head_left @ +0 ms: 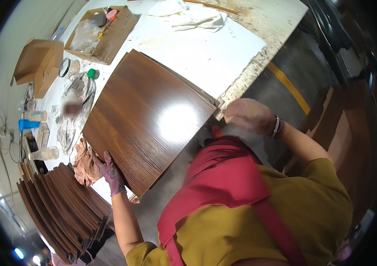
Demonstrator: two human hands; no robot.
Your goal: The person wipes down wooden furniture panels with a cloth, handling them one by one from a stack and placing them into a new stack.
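A stack of dark brown wood-grain panels [139,102] lies on the white worktable, its top face glossy with a bright reflection. At its lower left edge is my left hand [110,175] in a stained purple glove, thumb apart and beside the panel edge. The fingers of that hand reach onto a crumpled brownish rag [87,164]. My right hand [250,116], in a stained pale glove, is just off the panels' right corner. Its fingers are curled closed, and whatever they may hold is hidden.
Many brown strips [62,208] stand stacked at lower left. An open cardboard box [113,42], a second carton [42,64], bottles [46,154], a green cap [92,73] and a grey rag [79,88] sit on the table. White cloth [188,15] lies at the far side.
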